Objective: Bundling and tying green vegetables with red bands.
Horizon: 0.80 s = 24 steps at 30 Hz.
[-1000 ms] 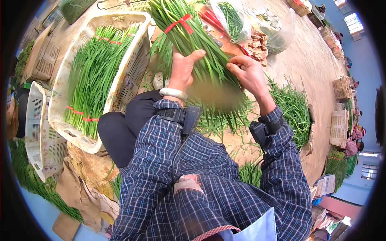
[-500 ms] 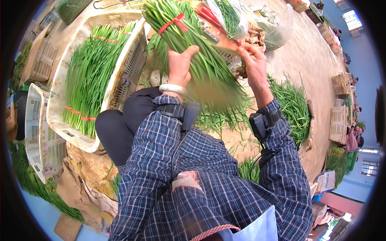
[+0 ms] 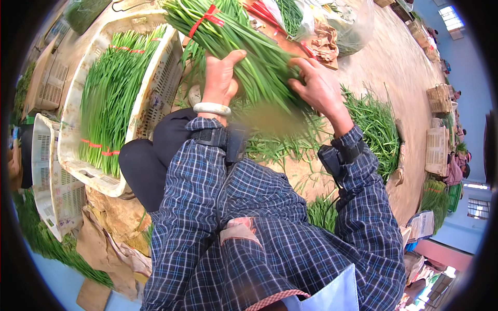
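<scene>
A thick bundle of garlic chives (image 3: 244, 54), bound with red tape near its upper end, lies slanted across my left hand (image 3: 220, 80). That hand is closed round it from below, thumb along the near side, with a pale bangle (image 3: 211, 108) at the wrist. At the bundle's lower right edge, my right hand (image 3: 317, 89) has its fingers bent and closed on the leaves. Its fingertips are partly hidden there. A blurred patch covers part of the leaf ends. To the left, a cream plastic crate (image 3: 139, 124) holds tied garlic chives (image 3: 116, 98).
Loose green leaves (image 3: 371, 132) lie in a heap on the right, and more are scattered (image 3: 285, 147) below the bundle. Red tape strips (image 3: 265, 15), crumpled brown paper (image 3: 324, 44) and a clear plastic bag (image 3: 358, 31) are beyond. Another crate (image 3: 54, 176) stands far left.
The bundle and my left hand have shifted slightly left and up. My right hand has come inward and down, from holding a leaf out at the side to the bundle's edge.
</scene>
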Each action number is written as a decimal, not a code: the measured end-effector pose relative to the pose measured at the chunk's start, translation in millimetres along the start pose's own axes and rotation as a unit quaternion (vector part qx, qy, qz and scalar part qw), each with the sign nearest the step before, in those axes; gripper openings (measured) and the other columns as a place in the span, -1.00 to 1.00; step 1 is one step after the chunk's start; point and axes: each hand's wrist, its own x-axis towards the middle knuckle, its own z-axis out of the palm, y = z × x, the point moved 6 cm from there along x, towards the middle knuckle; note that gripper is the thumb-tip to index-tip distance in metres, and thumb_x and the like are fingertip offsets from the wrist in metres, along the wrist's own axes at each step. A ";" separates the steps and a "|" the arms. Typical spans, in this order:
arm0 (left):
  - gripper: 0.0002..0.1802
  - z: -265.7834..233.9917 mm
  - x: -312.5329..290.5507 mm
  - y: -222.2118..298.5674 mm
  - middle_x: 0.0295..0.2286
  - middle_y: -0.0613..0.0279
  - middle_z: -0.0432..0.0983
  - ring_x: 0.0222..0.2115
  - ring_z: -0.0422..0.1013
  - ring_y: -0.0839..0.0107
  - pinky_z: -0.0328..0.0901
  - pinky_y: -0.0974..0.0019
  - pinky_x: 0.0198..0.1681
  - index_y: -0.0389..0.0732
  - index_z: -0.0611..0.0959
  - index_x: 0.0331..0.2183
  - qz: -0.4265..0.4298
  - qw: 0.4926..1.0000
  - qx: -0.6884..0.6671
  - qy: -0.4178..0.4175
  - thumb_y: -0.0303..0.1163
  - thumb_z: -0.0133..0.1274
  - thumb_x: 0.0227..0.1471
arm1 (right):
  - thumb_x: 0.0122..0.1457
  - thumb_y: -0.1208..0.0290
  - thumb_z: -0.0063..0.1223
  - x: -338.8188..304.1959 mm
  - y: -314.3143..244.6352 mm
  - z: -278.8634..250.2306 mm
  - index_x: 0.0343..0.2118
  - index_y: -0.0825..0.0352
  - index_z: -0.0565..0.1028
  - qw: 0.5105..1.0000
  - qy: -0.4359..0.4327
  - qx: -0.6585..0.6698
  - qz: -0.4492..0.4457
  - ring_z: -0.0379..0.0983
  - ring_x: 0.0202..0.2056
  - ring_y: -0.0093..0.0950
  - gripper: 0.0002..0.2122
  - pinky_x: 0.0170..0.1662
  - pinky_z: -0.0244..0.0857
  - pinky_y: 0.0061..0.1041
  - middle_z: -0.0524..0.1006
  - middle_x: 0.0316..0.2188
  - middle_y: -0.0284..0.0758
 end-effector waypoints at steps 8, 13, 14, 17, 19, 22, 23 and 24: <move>-0.76 -8.7 0.4 2.7 -0.33 0.12 0.54 -0.39 0.51 0.30 0.46 0.22 -0.27 -0.42 0.57 -0.29 -0.025 0.999 -0.006 0.031 -0.67 0.15 -0.13 | -0.06 0.43 0.31 -35.6 29.8 -39.0 -0.05 0.17 0.45 0.964 -0.030 0.235 0.122 0.24 -0.48 -0.61 -0.55 -0.36 0.25 -0.60 0.32 -0.48 -0.44; -0.66 -10.1 2.0 4.3 -0.32 0.17 0.53 -0.34 0.49 0.30 0.44 0.21 -0.20 -0.36 0.54 -0.21 -0.014 0.999 -0.012 0.027 -0.69 0.14 -0.13 | 0.06 0.50 0.20 -61.5 4.3 -45.1 -0.38 0.34 0.59 0.938 0.025 0.334 0.087 0.39 -0.50 -0.62 -0.93 -0.42 0.28 -0.62 0.48 -0.54 -0.38; -0.66 -10.1 1.4 3.1 -0.32 0.17 0.53 -0.34 0.49 0.30 0.44 0.21 -0.20 -0.36 0.54 -0.21 -0.015 0.999 -0.010 0.027 -0.69 0.14 -0.13 | 0.09 0.46 0.16 -62.6 -7.0 -39.8 -0.38 0.30 0.60 0.959 -0.001 0.277 0.055 0.46 -0.47 -0.52 -0.93 -0.38 0.34 -0.53 0.53 -0.51 -0.34; -0.64 0.3 -2.1 5.0 -0.32 0.20 0.50 -0.33 0.47 0.32 0.43 0.22 -0.20 -0.33 0.53 -0.19 -0.004 0.999 -0.029 0.021 -0.70 0.13 -0.13 | 0.12 0.36 0.12 -62.3 -6.8 -7.1 -0.38 0.27 0.61 0.984 -0.025 0.161 0.075 0.51 -0.42 -0.37 -0.88 -0.32 0.38 -0.42 0.56 -0.45 -0.30; -0.64 -1.1 -3.3 6.0 -0.31 0.20 0.50 -0.34 0.47 0.33 0.43 0.22 -0.20 -0.33 0.52 -0.19 -0.001 0.999 -0.028 0.023 -0.70 0.13 -0.13 | 0.11 0.26 0.10 -59.7 -2.7 13.6 -0.35 0.23 0.62 0.990 -0.046 0.069 0.111 0.53 -0.36 -0.30 -0.82 -0.29 0.39 -0.37 0.58 -0.41 -0.26; -0.63 1.4 -6.3 7.0 -0.30 0.19 0.49 -0.34 0.46 0.34 0.41 0.24 -0.21 -0.32 0.51 -0.18 0.003 0.999 -0.028 0.024 -0.69 0.13 -0.13 | 0.09 0.22 0.11 -63.5 2.1 29.0 -0.30 0.24 0.62 0.965 -0.090 0.180 0.167 0.55 -0.35 -0.26 -0.78 -0.27 0.38 -0.33 0.59 -0.41 -0.22; -0.62 2.8 -6.8 7.3 -0.30 0.19 0.49 -0.34 0.47 0.34 0.41 0.23 -0.20 -0.32 0.51 -0.18 0.000 0.999 -0.027 0.025 -0.69 0.13 -0.13 | 0.12 0.26 0.10 -66.0 4.5 32.3 -0.28 0.29 0.61 0.941 -0.110 0.246 0.205 0.55 -0.53 -0.33 -0.77 -0.43 0.40 -0.38 0.61 -0.47 -0.22; -0.62 1.6 -8.1 9.3 -0.30 0.20 0.49 -0.34 0.47 0.34 0.41 0.23 -0.20 -0.33 0.51 -0.18 0.000 0.999 -0.023 0.027 -0.70 0.13 -0.13 | 0.12 0.26 0.10 -65.9 1.0 33.3 -0.28 0.29 0.61 0.941 -0.111 0.249 0.203 0.55 -0.53 -0.33 -0.77 -0.43 0.40 -0.38 0.61 -0.47 -0.22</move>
